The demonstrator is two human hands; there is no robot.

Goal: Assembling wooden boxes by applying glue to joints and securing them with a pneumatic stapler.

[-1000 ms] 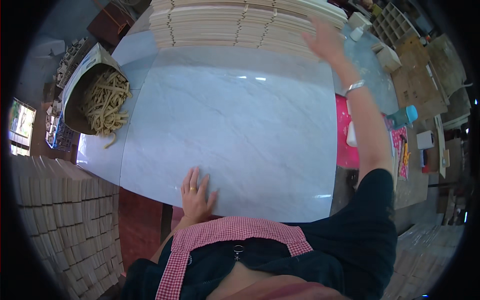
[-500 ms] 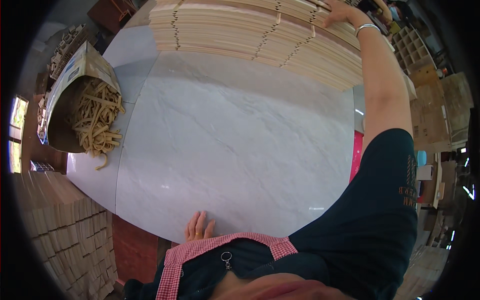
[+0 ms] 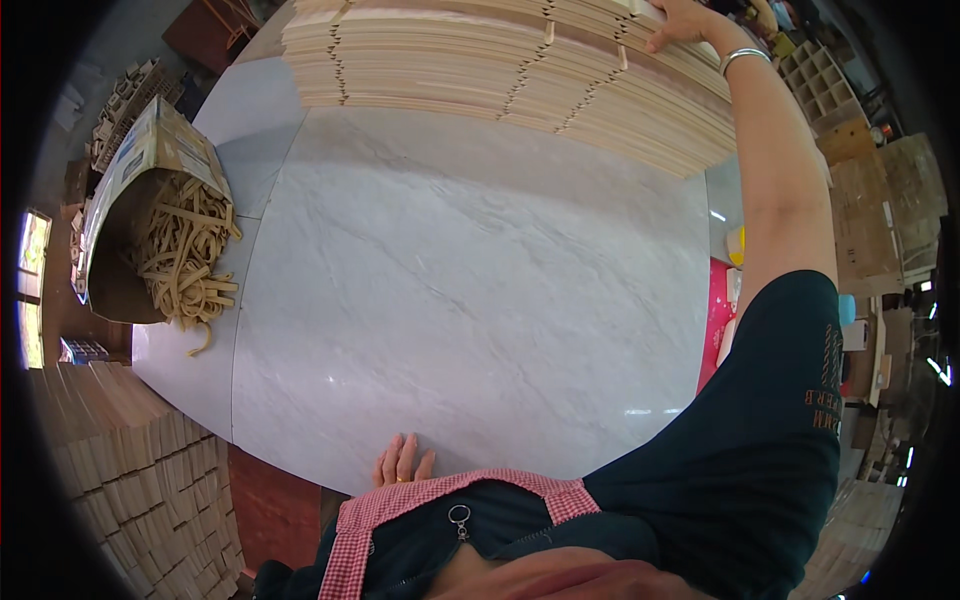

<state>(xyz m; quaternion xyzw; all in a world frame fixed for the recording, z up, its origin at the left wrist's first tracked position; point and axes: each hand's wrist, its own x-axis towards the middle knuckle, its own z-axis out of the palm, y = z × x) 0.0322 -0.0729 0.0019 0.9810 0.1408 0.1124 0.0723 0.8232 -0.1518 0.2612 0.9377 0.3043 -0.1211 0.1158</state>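
Reaching farther, the right hand [image 3: 685,22] now grips the stack of thin wooden sheets [image 3: 520,75]; the left hand [image 3: 403,463] braces flat, fingers open, on the marble table [image 3: 450,290]. Lift evenly.

Bright, even daylight, soft glare spots on the pale marble tabletop [image 3: 480,290], faint shadow under the wooden slat stack [image 3: 520,60], strong fisheye bending toward a black rim, centre sharp, edges smeared, window [image 3: 30,290] overexposed at far left.
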